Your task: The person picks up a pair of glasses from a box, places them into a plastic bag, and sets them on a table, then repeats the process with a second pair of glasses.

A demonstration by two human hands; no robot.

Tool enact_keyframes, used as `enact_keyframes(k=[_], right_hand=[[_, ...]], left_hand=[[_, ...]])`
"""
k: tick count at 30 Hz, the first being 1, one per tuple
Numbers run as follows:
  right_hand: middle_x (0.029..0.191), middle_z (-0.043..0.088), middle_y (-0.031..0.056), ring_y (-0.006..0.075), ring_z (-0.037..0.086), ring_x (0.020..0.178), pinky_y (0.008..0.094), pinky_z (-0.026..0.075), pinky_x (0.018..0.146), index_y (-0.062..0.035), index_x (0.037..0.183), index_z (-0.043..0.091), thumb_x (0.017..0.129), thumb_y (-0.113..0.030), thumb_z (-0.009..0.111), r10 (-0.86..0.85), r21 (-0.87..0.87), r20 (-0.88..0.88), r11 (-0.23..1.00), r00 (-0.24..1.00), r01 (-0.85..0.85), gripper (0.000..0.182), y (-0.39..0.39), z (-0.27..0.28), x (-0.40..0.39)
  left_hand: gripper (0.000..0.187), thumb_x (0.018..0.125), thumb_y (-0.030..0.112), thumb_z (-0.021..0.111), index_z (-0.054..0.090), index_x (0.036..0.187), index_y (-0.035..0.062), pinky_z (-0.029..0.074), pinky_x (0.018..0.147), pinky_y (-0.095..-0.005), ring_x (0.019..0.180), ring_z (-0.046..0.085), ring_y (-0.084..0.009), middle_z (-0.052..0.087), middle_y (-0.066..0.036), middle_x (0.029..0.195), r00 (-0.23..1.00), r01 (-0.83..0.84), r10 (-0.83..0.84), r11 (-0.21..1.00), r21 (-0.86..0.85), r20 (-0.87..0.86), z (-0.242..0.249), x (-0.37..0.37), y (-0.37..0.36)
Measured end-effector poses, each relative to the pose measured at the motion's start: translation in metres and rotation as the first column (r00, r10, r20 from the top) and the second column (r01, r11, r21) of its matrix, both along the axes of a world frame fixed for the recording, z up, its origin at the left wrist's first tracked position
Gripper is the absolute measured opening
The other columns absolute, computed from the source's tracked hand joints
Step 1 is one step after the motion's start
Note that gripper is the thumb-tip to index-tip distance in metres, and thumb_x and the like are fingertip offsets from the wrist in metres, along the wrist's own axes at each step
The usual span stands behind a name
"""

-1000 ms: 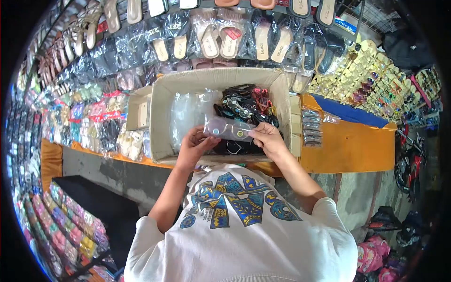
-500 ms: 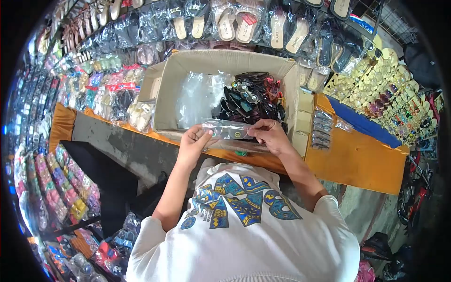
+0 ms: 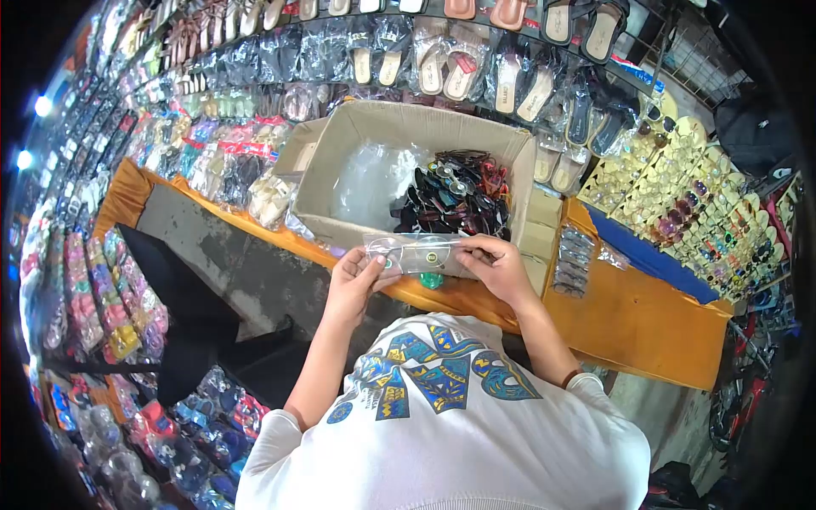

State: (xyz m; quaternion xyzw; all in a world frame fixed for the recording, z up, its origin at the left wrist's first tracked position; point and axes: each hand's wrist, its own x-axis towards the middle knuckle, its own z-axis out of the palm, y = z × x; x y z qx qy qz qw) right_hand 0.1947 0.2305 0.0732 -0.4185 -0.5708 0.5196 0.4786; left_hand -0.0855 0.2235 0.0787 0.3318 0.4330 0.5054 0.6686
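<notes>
Between my two hands a pair of clear-lensed eyeglasses [image 3: 414,257] in a transparent plastic sleeve is stretched out level, with small round stickers on the lenses. My left hand [image 3: 351,282] pinches its left end between thumb and fingers. The right end is gripped by my right hand [image 3: 501,270], thumb below and fingers above. Just beyond them stands an open cardboard box [image 3: 429,116]. Inside it, clear plastic sleeves [image 3: 374,183] lie on the left and a heap of dark sunglasses [image 3: 455,195] on the right.
Bagged glasses [image 3: 572,263] lie in a stack on the orange-covered bench [image 3: 642,319], right of the box. Yellow eyewear display boards [image 3: 680,195] stand at the right. Racks of wrapped sandals [image 3: 459,64] rise behind. A green object [image 3: 432,280] sits below the sleeve.
The view has shifted, so the box and racks appear lower. Both hands keep hold of the sleeved eyeglasses, and more of the green object shows beneath.
</notes>
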Motion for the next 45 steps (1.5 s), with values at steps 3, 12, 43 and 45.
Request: enact_keyframes(k=[3, 12, 43, 45], right_hand=[[0.106, 0.074, 0.0044, 0.007, 0.065, 0.09, 0.0227, 0.052, 0.079, 0.0027, 0.113, 0.074, 0.091, 0.003, 0.076, 0.011, -0.011, 0.062, 1.0, 0.998, -0.01, 0.022, -0.026, -0.001, 0.011], [0.104, 0.077, 0.0014, 0.004, 0.058, 0.08, 0.0207, 0.047, 0.072, -0.0028, 0.119, 0.076, 0.09, -0.006, 0.079, 0.092, -0.04, 0.231, 0.996, 0.969, -0.085, 0.03, -0.132, 0.016, 0.05], [0.112, 0.073, 0.0081, 0.0121, 0.066, 0.102, 0.0282, 0.051, 0.091, 0.0031, 0.127, 0.066, 0.101, -0.012, 0.067, -0.705, -0.259, 0.045, 0.676, 0.708, 0.69, 0.031, -0.251, -0.123, 0.398], [0.111, 0.074, 0.0068, 0.0116, 0.066, 0.099, 0.0281, 0.052, 0.088, 0.0007, 0.127, 0.067, 0.101, -0.014, 0.068, -0.711, -0.262, 0.127, 0.649, 0.692, 0.715, 0.03, -0.235, -0.142, 0.438]], left_hand=[[0.029, 0.103, 0.009, 0.061, 0.057, 0.129, -0.0025, 0.062, 0.091, -0.0413, 0.102, 0.074, -0.0259, 0.069, -0.015, 0.122, 1.0, 0.026, -0.025, 1.0, 0.007, -0.016, 0.002, 0.009, -0.036], [0.035, 0.102, 0.004, 0.059, 0.049, 0.134, -0.0051, 0.061, 0.095, -0.0414, 0.107, 0.073, -0.0287, 0.069, -0.02, 0.124, 0.999, -0.036, 0.034, 0.996, 0.076, 0.031, -0.002, 0.038, -0.165], [0.04, 0.096, 0.017, 0.073, 0.066, 0.128, -0.0046, 0.057, 0.086, -0.0343, 0.099, 0.069, -0.0221, 0.065, -0.015, 0.114, 0.66, 0.575, -0.331, 0.8, 0.171, -0.674, -0.139, 0.465, -0.107], [0.041, 0.095, 0.016, 0.074, 0.066, 0.13, -0.0042, 0.056, 0.086, -0.0332, 0.099, 0.068, -0.0218, 0.066, -0.016, 0.115, 0.606, 0.617, -0.285, 0.758, 0.212, -0.743, -0.166, 0.507, -0.091]])
